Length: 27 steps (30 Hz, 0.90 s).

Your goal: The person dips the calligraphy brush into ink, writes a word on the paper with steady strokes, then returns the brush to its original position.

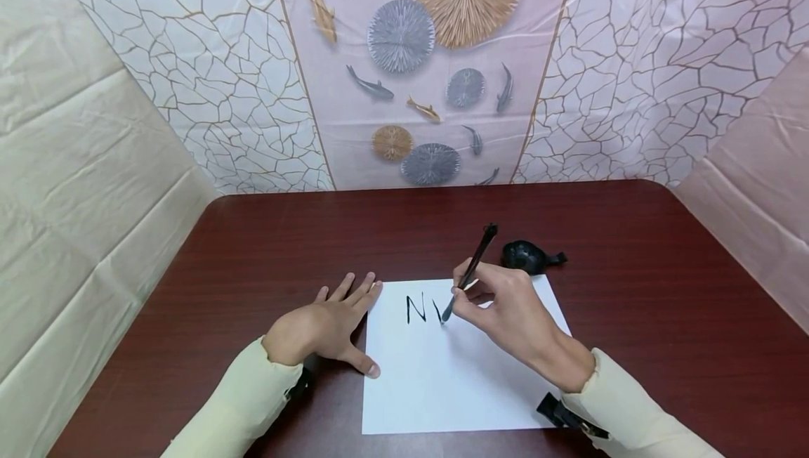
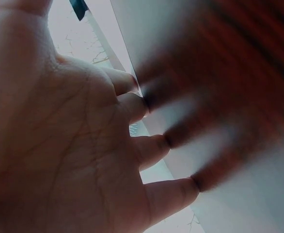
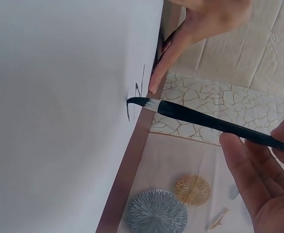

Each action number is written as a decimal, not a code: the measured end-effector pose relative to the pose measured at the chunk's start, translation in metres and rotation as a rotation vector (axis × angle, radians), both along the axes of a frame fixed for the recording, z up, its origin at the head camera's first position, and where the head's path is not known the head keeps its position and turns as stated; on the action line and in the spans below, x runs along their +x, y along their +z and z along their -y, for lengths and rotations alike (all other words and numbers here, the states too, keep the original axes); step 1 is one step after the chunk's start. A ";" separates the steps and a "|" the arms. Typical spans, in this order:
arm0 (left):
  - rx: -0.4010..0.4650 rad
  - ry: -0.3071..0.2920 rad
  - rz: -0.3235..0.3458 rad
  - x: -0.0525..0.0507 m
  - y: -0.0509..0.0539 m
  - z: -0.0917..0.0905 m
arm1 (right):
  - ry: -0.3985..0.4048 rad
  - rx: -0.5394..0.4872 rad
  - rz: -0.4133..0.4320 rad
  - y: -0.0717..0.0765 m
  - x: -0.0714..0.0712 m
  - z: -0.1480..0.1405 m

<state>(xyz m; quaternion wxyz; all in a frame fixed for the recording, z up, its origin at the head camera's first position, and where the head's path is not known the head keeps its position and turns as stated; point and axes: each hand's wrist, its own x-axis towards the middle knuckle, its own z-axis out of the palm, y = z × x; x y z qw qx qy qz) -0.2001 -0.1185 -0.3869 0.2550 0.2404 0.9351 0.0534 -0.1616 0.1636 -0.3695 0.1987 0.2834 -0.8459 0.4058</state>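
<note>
1. Grips the brush point(image 1: 475, 258) with the right hand point(image 1: 508, 314), right of centre in the head view, pinching the handle between thumb and fingers above the upper part of the paper point(image 1: 417, 388).
2. Slants the handle toward the upper right of that frame, with the bristles down on the sheet, probably to mark with the tip rather than the side. In the right wrist view, shows dark bristles bent at the point and touching the surface, with a pale band nearer the handle.
3. Lays the left hand point(image 1: 331, 324) at the sheet's left edge, left of the frame's centre, with fingers spread and nothing grasped; seemingly placed there to stop any sliding.
4. Reads as a capital "N" point(image 1: 416, 308) in black near the top of the sheet, followed on the right by a slanting stroke point(image 1: 437, 310) beside the bristles, too incomplete to name as a letter.
5. Set at the sheet's upper edge, right of centre: a black rounded object point(image 1: 524, 256) with a stubby projection, perhaps put on the brush side for easy reach; too dark to identify with certainty.
6. Shows no readable brand or label on brush, paper or black object.
</note>
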 end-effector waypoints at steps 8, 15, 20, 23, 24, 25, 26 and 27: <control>0.006 -0.003 0.000 0.000 -0.001 0.001 | -0.013 0.005 0.003 0.003 -0.002 -0.003; 0.016 0.002 -0.001 0.001 0.000 0.001 | -0.066 0.020 -0.021 0.000 -0.009 -0.007; 0.021 0.000 0.002 0.002 0.002 0.001 | -0.089 0.009 -0.041 -0.004 -0.013 -0.010; 0.023 -0.003 0.004 0.002 0.002 0.002 | -0.099 0.006 -0.042 -0.004 -0.015 -0.011; 0.024 -0.004 0.004 0.001 0.002 0.002 | -0.102 0.009 -0.043 -0.005 -0.015 -0.012; 0.025 -0.005 0.004 0.001 0.002 0.002 | -0.107 0.010 -0.042 -0.005 -0.015 -0.013; 0.026 -0.006 0.004 0.001 0.001 0.002 | -0.110 0.012 -0.041 -0.005 -0.015 -0.013; 0.027 -0.006 0.005 0.001 0.001 0.002 | -0.114 0.013 -0.039 -0.005 -0.015 -0.014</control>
